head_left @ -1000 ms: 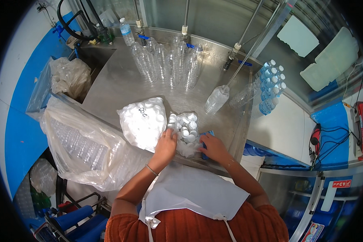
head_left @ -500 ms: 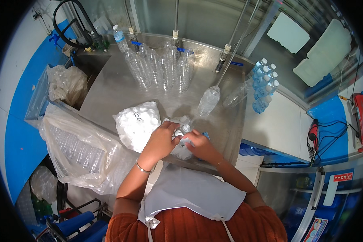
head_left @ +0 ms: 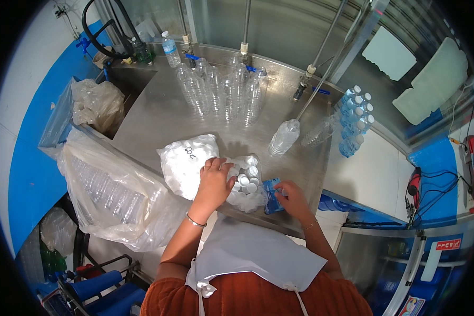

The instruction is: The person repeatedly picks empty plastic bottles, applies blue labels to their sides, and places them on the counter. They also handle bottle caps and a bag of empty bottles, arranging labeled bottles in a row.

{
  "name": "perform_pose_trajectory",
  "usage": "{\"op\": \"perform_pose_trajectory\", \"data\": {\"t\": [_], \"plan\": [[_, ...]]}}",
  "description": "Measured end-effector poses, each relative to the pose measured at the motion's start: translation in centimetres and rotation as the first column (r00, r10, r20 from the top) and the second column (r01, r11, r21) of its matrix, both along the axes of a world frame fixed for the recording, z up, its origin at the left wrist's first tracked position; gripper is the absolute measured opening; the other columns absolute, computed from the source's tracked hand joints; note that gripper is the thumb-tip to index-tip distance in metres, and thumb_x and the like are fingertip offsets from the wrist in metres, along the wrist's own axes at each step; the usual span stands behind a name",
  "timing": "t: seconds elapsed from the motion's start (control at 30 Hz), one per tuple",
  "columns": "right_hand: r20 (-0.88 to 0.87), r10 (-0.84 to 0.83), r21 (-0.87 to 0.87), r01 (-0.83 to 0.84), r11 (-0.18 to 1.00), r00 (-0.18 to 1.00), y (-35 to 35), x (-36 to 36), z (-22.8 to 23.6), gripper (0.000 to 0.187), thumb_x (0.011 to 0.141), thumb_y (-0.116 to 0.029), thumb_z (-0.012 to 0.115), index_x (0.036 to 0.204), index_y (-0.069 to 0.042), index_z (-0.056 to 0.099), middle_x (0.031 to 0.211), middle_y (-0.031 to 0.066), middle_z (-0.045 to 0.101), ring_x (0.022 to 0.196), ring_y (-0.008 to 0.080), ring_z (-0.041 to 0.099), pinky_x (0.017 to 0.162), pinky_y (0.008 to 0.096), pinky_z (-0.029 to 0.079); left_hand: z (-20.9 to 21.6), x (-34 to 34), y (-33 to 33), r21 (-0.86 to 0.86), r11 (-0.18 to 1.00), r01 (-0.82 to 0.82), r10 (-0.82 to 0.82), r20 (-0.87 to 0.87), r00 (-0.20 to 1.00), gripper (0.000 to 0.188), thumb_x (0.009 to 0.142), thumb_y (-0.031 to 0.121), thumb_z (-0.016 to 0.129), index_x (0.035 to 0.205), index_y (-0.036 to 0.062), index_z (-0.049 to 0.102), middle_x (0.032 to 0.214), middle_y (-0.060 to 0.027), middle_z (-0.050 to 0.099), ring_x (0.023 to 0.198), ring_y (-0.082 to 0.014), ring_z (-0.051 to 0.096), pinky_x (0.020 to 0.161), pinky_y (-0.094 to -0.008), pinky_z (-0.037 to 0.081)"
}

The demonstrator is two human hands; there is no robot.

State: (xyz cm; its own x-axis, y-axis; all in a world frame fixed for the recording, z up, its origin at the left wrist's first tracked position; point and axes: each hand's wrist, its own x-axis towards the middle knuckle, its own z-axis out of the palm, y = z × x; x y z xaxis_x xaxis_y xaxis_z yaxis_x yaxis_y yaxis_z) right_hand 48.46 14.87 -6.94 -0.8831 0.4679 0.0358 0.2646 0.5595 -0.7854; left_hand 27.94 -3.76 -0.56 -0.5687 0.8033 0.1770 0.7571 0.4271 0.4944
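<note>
The steel table [head_left: 158, 121] fills most of what I see below me, a broad sheet of metal with a raised back wall at twelve o'clock where pipes come down. At nine o'clock, hanging off the table's edge, a big clear sack of empty bottles [head_left: 110, 195] slumps toward the floor, probably parked there so it stays within reach, and above it at ten o'clock lies a crumpled plastic bag [head_left: 97, 102]. A cluster of empty clear bottles [head_left: 221, 89] stands upright near the back at twelve o'clock, under the pipes. At two o'clock a pack of blue-capped bottles [head_left: 353, 118] sits on the white ledge, and one bottle [head_left: 284, 138] stands alone at one o'clock under a slanted pipe. Nearer me, just left of centre, a sealed white bag of caps [head_left: 187, 163] rests on the steel, touching the smaller open bag of white caps [head_left: 246, 181] at the middle. My left hand [head_left: 213, 184] lies on that open bag with fingers curled and loosely spread over the caps, I judge to gather some. My right hand [head_left: 292, 199], at four o'clock of the bag, pinches a small blue packet [head_left: 272, 194] against the table's near edge. The wall at nine o'clock is blue and white.
</note>
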Motion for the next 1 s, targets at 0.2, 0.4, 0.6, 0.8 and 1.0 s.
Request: {"op": "perform_pose_trajectory", "data": {"t": [0.2, 0.4, 0.6, 0.8, 1.0], "plan": [[0.061, -0.015, 0.002, 0.015, 1.0, 0.998, 0.4, 0.2, 0.6, 0.02, 0.086, -0.011, 0.068, 0.105, -0.006, 0.065, 0.1, 0.0144, 0.061, 0.085, 0.029, 0.064, 0.072, 0.0358, 0.057, -1.4, 0.8, 0.2, -0.173, 0.982, -0.078, 0.043, -0.198, 0.979, 0.04, 0.083, 0.021, 0.07, 0.12, 0.0086, 0.065, 0.134, -0.0123, 0.052, 0.137, -0.0399, 0.032, 0.108, -0.0692, 0.024], [0.039, -0.012, 0.009, 0.012, 1.0, 0.999, 0.3, -0.4, 0.7, 0.02, 0.086, -0.013, 0.068, 0.104, -0.006, 0.065, 0.096, 0.0135, 0.061, 0.082, 0.0287, 0.063, 0.071, 0.0357, 0.055, -1.7, 1.0, 0.2, -0.18, 0.982, -0.063, 0.034, -0.16, 0.987, 0.04, 0.083, 0.021, 0.07, 0.121, 0.0091, 0.065, 0.134, -0.0132, 0.052, 0.137, -0.0404, 0.033, 0.108, -0.0688, 0.025], [0.04, -0.008, -0.005, 0.008, 1.0, 0.999, 0.3, -0.3, 0.5, 0.02, 0.085, -0.013, 0.069, 0.104, -0.007, 0.066, 0.093, 0.013, 0.061, 0.077, 0.0287, 0.062, 0.07, 0.0363, 0.053, -1.5, 0.7, 0.3, -0.15, 0.988, -0.038, 0.024, -0.098, 0.995, 0.039, 0.083, 0.02, 0.071, 0.12, 0.0104, 0.065, 0.133, -0.0128, 0.053, 0.137, -0.0405, 0.034, 0.109, -0.0674, 0.025], [0.045, -0.011, 0.042, 0.009, 0.999, 0.999, 0.5, 0.2, 0.4, 0.021, 0.085, -0.013, 0.069, 0.105, -0.008, 0.065, 0.092, 0.0127, 0.06, 0.075, 0.0288, 0.063, 0.07, 0.037, 0.052, -0.7, 0.4, 0.7, -0.118, 0.993, -0.018, 0.012, -0.048, 0.999, 0.039, 0.081, 0.018, 0.072, 0.119, 0.0105, 0.065, 0.132, -0.0129, 0.053, 0.135, -0.04, 0.036, 0.109, -0.0649, 0.027], [0.012, -0.017, 0.078, 0.016, 0.997, 1.0, 0.7, 0.6, 0.3, 0.025, 0.086, -0.013, 0.068, 0.109, -0.008, 0.064, 0.094, 0.0129, 0.061, 0.081, 0.0303, 0.062, 0.071, 0.0372, 0.052, -0.1, -0.4, 3.4, 0.097, 0.982, 0.16, -0.178, 0.215, 0.96, 0.058, 0.08, 0.014, 0.075, 0.133, 0.0071, 0.053, 0.134, -0.0162, 0.05, 0.13, -0.0389, 0.045, 0.111, -0.0444, 0.035]]}}
